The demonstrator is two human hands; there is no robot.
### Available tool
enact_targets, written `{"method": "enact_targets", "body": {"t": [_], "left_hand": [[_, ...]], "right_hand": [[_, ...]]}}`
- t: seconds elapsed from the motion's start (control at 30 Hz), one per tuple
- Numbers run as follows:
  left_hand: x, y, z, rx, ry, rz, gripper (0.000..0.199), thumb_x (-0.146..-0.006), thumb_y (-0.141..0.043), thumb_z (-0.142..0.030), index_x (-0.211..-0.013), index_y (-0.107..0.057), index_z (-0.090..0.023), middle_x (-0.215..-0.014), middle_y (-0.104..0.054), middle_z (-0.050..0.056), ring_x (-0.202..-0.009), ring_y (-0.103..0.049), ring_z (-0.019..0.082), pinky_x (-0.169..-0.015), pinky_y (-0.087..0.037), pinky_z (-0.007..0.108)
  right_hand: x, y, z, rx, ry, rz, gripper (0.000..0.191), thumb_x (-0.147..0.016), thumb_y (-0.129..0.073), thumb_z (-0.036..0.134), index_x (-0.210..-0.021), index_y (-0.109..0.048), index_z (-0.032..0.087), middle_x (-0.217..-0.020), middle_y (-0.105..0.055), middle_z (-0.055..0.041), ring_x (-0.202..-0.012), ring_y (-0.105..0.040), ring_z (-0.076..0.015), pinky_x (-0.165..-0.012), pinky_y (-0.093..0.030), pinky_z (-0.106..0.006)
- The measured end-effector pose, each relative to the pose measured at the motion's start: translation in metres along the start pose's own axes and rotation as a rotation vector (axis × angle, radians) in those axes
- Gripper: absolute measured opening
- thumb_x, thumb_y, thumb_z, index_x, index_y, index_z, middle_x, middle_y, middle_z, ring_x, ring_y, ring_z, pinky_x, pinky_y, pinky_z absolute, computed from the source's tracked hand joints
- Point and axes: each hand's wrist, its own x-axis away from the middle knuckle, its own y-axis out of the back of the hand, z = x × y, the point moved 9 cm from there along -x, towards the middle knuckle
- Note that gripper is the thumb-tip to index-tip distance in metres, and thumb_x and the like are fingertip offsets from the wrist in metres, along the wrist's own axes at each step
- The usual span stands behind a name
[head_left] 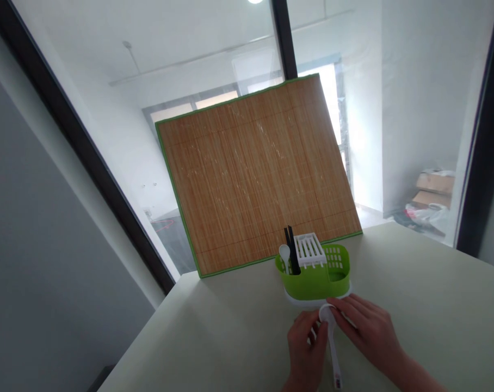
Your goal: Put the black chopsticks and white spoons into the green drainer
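A white spoon (333, 348) lies in front of the green basket, its bowl toward the basket and its handle toward me. My left hand (308, 345) pinches the left side of the bowl. Fingers of my right hand (367, 329) are closed on the bowl's right and upper edge. Just beyond, the green basket (312, 286) stands on a white base. It holds a small white spoon (285, 255), black chopsticks (292, 253) and a white slotted rack (310, 249).
A bamboo mat (251, 179) with green edging leans upright against the glass behind the basket. The pale table (214, 332) spreads to both sides. Beyond the glass at the right are cardboard boxes (434, 188).
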Motion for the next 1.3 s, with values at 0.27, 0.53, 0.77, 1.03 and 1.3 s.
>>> {"method": "enact_targets", "body": {"t": [0.27, 0.53, 0.77, 1.03, 1.3], "left_hand": [[-0.001, 0.009, -0.006, -0.006, -0.031, -0.075, 0.015, -0.086, -0.054, -0.023, -0.093, -0.067, -0.022, -0.082, -0.065, 0.003, -0.069, -0.059, 0.011, -0.059, -0.048, 0.02], [-0.002, 0.02, -0.019, 0.0, -0.063, -0.143, 0.009, -0.085, -0.055, -0.021, -0.087, -0.064, -0.021, -0.077, -0.063, 0.002, -0.068, -0.06, 0.011, -0.058, -0.051, 0.019], [-0.007, 0.03, -0.019, -0.014, -0.053, -0.173, 0.009, -0.084, -0.056, -0.023, -0.078, -0.062, -0.02, -0.073, -0.062, 0.001, -0.066, -0.06, 0.011, -0.057, -0.051, 0.02], [-0.069, 0.116, -0.039, -0.015, -0.05, -0.545, 0.016, -0.081, -0.062, -0.033, -0.083, -0.063, -0.018, -0.076, -0.066, 0.001, -0.066, -0.063, 0.011, -0.063, -0.052, 0.021], [-0.143, 0.124, -0.028, -0.058, -0.076, -0.596, 0.024, -0.079, -0.06, -0.038, -0.082, -0.065, -0.015, -0.074, -0.067, 0.003, -0.067, -0.064, 0.013, -0.065, -0.052, 0.024]], "right_hand": [[-0.007, 0.007, 0.015, 0.093, 0.138, -0.05, 0.021, -0.089, -0.054, 0.019, -0.109, -0.06, 0.016, -0.089, -0.07, -0.0067, -0.081, -0.064, -0.0171, -0.075, -0.049, -0.03], [-0.009, 0.007, 0.025, 0.125, 0.224, -0.033, 0.029, -0.087, -0.056, 0.019, -0.115, -0.059, 0.017, -0.083, -0.071, -0.0064, -0.074, -0.065, -0.0169, -0.072, -0.051, -0.03], [-0.001, 0.001, 0.011, -0.058, 0.079, 0.05, 0.036, -0.085, -0.056, 0.023, -0.12, -0.054, 0.02, -0.089, -0.069, -0.0066, -0.08, -0.065, -0.0181, -0.074, -0.051, -0.03], [0.008, 0.006, -0.016, -0.19, -0.082, -0.001, 0.027, -0.085, -0.051, 0.015, -0.112, -0.054, 0.021, -0.076, -0.064, -0.0016, -0.065, -0.061, -0.0125, -0.062, -0.049, -0.023], [0.015, -0.007, -0.016, -0.159, -0.068, 0.024, 0.021, -0.084, -0.054, 0.016, -0.104, -0.059, 0.021, -0.083, -0.068, -0.0042, -0.071, -0.064, -0.0142, -0.065, -0.05, -0.024]]}}
